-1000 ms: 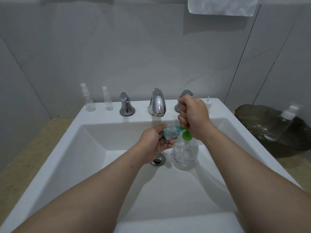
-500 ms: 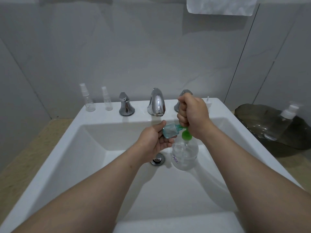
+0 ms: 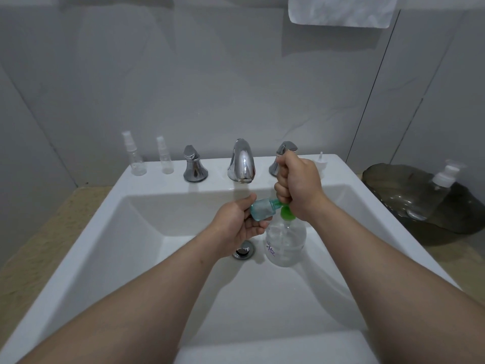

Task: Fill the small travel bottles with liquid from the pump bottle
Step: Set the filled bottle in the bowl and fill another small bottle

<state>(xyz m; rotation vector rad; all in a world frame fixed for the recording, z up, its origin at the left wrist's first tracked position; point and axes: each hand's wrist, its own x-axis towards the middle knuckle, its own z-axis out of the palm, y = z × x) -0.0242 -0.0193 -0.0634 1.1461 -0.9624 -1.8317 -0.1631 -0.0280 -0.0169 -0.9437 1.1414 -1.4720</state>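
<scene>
Over sink (image 3: 147, 232): left fingers (image 3: 258, 229) around travel bottle (image 3: 262, 210), right fingers (image 3: 282, 191) (clenched) around pump (image 3: 286, 213).

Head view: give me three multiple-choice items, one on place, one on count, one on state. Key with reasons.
1. Where is the pump bottle?
A. on the counter
B. in the sink basin, beside the drain
C. on the floor

2. How many clear spray bottles stand on the sink ledge, left of the left tap handle?
A. two
B. one
C. four

3. What is the left hand doing?
A. resting open
B. turning a tap
C. holding the small teal bottle at the pump spout

Key: 1 B, it sits in the basin by the drain; 2 A, two stand side by side; 3 C, its fingers curl round the teal bottle.
</scene>
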